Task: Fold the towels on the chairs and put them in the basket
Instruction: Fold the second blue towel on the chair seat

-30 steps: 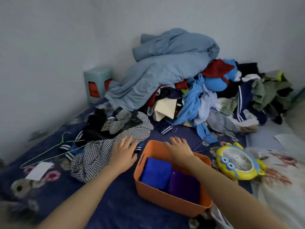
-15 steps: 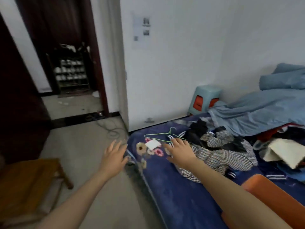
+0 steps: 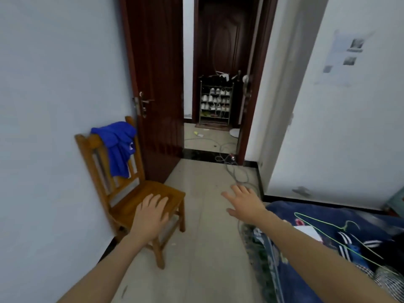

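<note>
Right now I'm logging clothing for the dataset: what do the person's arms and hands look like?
The left hand and right hand are ungloved, with no rings, watch or wristbands showing. No sleeve reaches into view on either side.

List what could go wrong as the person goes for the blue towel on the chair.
1. The blue towel hangs bunched over one corner post of the wooden chair; a quick pull may snag it or tip the chair.
2. Loose cables trail over the floor ahead; a step toward the door might catch them.
</note>
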{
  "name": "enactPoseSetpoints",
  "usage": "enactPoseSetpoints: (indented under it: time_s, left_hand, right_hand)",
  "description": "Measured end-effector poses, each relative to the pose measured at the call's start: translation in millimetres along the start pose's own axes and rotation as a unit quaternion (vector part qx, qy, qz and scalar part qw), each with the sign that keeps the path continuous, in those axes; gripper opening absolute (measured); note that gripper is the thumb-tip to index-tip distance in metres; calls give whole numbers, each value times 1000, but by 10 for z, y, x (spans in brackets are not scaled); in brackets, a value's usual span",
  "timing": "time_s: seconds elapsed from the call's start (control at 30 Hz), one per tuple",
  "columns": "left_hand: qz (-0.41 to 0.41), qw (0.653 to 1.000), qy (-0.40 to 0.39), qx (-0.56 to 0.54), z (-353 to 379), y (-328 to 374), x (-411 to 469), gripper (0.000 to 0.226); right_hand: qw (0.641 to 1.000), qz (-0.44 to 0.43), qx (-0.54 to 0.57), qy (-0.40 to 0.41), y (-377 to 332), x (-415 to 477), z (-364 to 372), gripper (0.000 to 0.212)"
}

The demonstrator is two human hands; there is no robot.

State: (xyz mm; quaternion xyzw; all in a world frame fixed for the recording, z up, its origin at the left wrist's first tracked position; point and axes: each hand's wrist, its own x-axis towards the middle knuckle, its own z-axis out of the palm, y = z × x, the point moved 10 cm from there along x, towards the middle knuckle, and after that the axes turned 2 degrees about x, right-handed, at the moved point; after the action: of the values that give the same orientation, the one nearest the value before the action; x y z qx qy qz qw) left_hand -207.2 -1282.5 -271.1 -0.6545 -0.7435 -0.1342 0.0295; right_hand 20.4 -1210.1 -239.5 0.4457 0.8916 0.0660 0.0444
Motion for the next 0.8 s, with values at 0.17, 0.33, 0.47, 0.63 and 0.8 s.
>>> enactPoseSetpoints:
  time_s: [0.17,0.33,0.47,0.63,0.8]
  left_hand:
    - [-39,999,30,13,-169,-271,513,53]
    - [-85,993,88,-1,-323,-284,1029,50]
    - [-148,981,118,-27,-303,-347,1308,47]
    - [-254,958,124,-57,-169,-682,1348,46]
    - [-355,919,152,-78,-48,-1161,1391,44]
  right_hand:
    - [998,-49,0,42,24,666,-245,54]
    - [988,-131,-15,76,135,1244,-422,52]
    - [978,-190,2,87,267,1789,-504,57]
    - [973,-219,46,49,299,2328,-298,57]
    - [962,-261,64,49,212,2968,-263,58]
